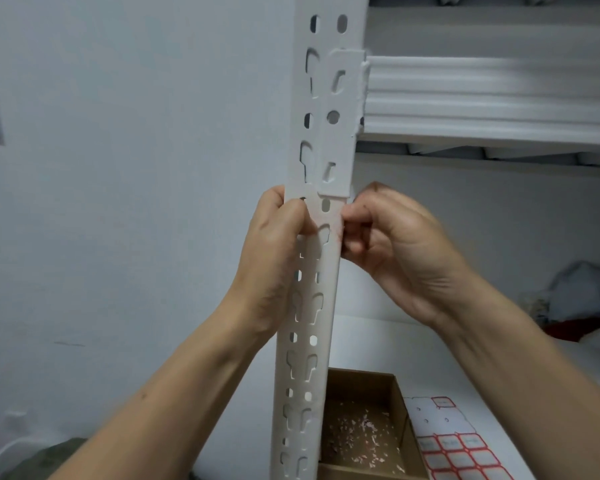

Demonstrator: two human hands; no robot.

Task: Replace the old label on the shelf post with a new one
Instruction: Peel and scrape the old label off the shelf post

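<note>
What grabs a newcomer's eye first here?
Two hands meet at mid-height on the white perforated shelf post: the left hand holds its left edge, the right hand pinches at its right edge. Below, a cardboard box holds paper scraps, with a sheet of red-bordered labels to its right.

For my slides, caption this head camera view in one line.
Left hand grips the shelf post, right hand picks at it; scrap box and label sheet below.
</note>
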